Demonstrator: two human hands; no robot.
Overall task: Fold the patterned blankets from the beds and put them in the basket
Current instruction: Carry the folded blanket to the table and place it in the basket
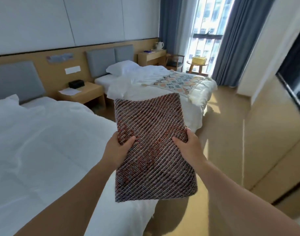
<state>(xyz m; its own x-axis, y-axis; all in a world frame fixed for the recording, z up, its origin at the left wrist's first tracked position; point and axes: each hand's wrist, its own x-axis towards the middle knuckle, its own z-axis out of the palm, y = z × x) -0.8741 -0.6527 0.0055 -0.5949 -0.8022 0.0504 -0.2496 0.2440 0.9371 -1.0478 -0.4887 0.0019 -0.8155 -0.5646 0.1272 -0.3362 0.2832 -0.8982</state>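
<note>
Folded blanket (pixel 151 143): red-brown and grey weave, folded to a thick rectangle, held in the air above the foot corner of the near bed (pixel 35 133) and the floor (pixel 222 133) beside it. Long axis runs away from the person, far end tipped slightly left; broad face up toward the camera. Near short edge hangs free, close to the body; far short edge points at the far bed (pixel 127 86). Left hand (pixel 119 149) grips the left long edge at about mid-length, right hand (pixel 188 147) grips the right long edge opposite. Both thumbs lie on the top face; the fingers go under the cloth and are hidden, so each hand is clamped on the blanket edge. Second patterned blanket (pixel 180 82), pale with orange and dark motifs, lies spread flat across the foot of the far bed, its long axis across the bed. Nightstand (pixel 83 92) sits between the two beds. Open floor strip runs along the right of both beds to the window, bounded on the right by a wall (pixel 268 116). Yellow basket (pixel 199 60) stands on a round stool (pixel 196 67) by the window, between the curtains (pixel 231 40), well apart from the hands. Wooden bench (pixel 151 57) stands against the far wall.
</note>
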